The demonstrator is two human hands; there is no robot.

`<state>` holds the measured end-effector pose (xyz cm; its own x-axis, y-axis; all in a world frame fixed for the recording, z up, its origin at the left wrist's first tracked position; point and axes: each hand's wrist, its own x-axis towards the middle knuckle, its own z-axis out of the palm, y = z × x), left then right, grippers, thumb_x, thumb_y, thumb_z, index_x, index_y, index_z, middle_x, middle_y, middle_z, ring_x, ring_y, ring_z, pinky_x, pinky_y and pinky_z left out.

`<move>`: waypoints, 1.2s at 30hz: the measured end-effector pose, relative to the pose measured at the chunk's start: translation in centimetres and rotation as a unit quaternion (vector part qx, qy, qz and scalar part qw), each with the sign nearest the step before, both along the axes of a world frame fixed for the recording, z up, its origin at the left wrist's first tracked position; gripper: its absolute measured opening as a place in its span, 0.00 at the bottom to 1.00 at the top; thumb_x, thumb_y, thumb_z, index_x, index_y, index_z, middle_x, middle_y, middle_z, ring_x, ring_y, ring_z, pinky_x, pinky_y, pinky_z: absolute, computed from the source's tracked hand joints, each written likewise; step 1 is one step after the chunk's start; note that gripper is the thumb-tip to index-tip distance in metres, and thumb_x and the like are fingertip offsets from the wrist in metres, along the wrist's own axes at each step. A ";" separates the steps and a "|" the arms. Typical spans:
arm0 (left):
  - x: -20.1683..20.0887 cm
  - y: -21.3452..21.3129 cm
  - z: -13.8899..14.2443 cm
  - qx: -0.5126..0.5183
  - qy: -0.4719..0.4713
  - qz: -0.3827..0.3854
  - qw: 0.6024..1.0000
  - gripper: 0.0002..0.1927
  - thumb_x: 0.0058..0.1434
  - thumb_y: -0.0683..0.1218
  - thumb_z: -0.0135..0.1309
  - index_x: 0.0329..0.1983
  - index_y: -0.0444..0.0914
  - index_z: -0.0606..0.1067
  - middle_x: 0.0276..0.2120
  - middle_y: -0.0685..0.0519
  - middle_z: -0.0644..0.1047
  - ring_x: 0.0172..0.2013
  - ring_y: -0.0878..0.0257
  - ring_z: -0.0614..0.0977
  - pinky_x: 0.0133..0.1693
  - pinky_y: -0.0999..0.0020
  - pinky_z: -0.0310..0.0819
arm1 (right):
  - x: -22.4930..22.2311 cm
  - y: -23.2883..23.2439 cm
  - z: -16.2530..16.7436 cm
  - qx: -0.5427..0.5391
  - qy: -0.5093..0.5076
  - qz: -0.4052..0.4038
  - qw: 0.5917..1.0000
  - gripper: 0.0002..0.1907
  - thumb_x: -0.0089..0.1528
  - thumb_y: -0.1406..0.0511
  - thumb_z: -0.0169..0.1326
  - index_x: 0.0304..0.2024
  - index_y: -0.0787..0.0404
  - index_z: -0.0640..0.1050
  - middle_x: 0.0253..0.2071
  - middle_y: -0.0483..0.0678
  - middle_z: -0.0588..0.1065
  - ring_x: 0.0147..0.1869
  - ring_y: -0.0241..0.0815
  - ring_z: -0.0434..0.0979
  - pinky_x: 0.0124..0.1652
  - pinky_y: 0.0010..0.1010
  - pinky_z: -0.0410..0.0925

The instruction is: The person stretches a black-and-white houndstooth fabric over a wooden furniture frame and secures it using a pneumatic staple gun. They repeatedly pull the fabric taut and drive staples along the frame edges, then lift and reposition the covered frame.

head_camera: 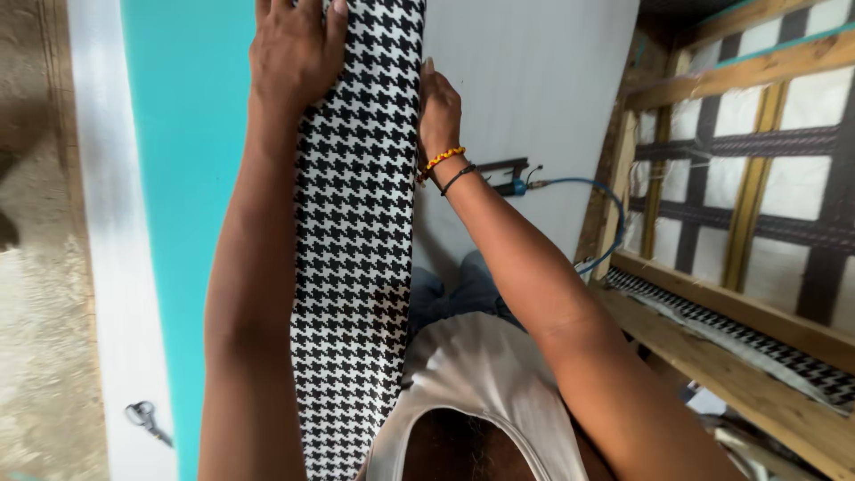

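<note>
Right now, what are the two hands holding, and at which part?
Both hold the houndstooth-covered cushion: left hand flat on its patterned face, right hand on its right edge.

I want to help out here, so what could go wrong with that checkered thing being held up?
1. The checkered cushion is long, and the left hand and right hand only press its far end. It might tip or slide sideways.
2. The air tool and its blue hose lie right behind the right hand. An elbow could snag the hose.
3. Scissors lie loose near the left elbow. They might get knocked off.
</note>
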<state>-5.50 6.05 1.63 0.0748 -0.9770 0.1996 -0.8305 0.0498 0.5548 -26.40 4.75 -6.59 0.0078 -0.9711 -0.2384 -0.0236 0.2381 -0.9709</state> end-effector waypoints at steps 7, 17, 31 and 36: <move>-8.1 2.7 7.0 0.099 -0.174 0.041 0.979 0.27 0.77 0.58 0.39 0.74 0.43 0.64 0.71 0.41 0.63 0.70 0.29 0.53 0.62 0.18 0.45 | 0.4 1.3 -1.4 0.036 -0.208 0.001 0.978 0.24 0.73 0.52 0.46 0.39 0.67 0.78 0.33 0.41 0.73 0.38 0.32 0.67 0.40 0.25 0.66; -13.5 4.4 3.0 0.058 -0.318 0.047 0.945 0.26 0.77 0.51 0.44 0.78 0.55 0.66 0.80 0.49 0.45 0.73 0.29 0.35 0.57 0.06 0.31 | 0.4 1.5 -1.2 0.150 -0.357 0.044 0.921 0.19 0.72 0.58 0.39 0.55 0.64 0.73 0.45 0.46 0.77 0.46 0.37 0.78 0.47 0.30 0.74; -14.3 3.9 4.6 0.179 -0.301 0.031 0.936 0.29 0.72 0.45 0.52 0.77 0.50 0.69 0.81 0.50 0.40 0.72 0.27 0.30 0.58 0.07 0.30 | -20.2 1.3 -18.6 -0.111 0.457 0.417 0.778 0.21 0.56 0.57 0.62 0.39 0.70 0.75 0.40 0.65 0.74 0.46 0.64 0.73 0.44 0.51 0.68; -14.6 3.2 5.1 0.272 -0.285 0.057 0.917 0.32 0.70 0.46 0.52 0.79 0.51 0.66 0.80 0.48 0.41 0.71 0.28 0.30 0.61 0.10 0.27 | -26.2 3.1 -23.8 -0.219 0.577 0.382 0.688 0.07 0.64 0.66 0.51 0.44 0.61 0.76 0.51 0.57 0.73 0.56 0.56 0.72 0.52 0.46 0.68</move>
